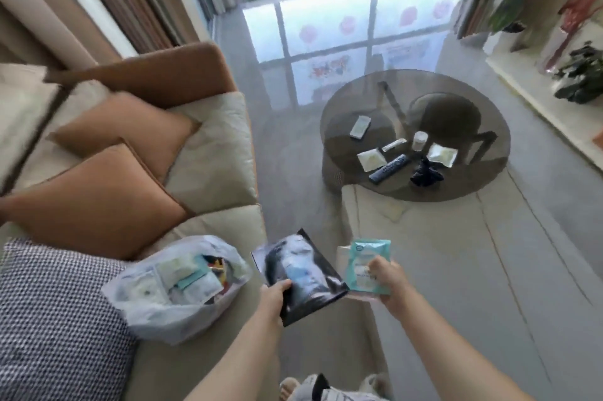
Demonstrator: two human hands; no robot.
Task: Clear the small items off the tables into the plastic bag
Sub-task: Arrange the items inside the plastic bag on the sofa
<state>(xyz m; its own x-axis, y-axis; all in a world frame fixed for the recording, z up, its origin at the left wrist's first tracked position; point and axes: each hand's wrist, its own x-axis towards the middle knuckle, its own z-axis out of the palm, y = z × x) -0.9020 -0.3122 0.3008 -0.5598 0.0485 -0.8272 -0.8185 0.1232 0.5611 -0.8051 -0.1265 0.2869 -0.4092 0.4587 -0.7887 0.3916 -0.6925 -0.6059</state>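
A clear plastic bag [153, 302] holding several packets lies open on the sofa seat at lower left. My left hand [274, 294] grips a dark flat packet [303, 273] just right of the bag. My right hand [386, 273] holds a teal sachet [365, 257] above the pale table [456, 253] in front of me. Farther off, a round glass table [342, 126] carries two white sachets [372, 158] [442, 154], a black remote [390, 168], a white phone-like device [360, 127], a small tube [394, 145], a white cup [420, 140] and a crumpled black item [425, 172].
The beige sofa [212, 156] with orange cushions [94, 208] and a checkered cushion [55, 319] runs along the left. A white shelf [554, 107] with plants stands at the right. Glossy floor [293, 156] lies between sofa and tables; a window is at the far end.
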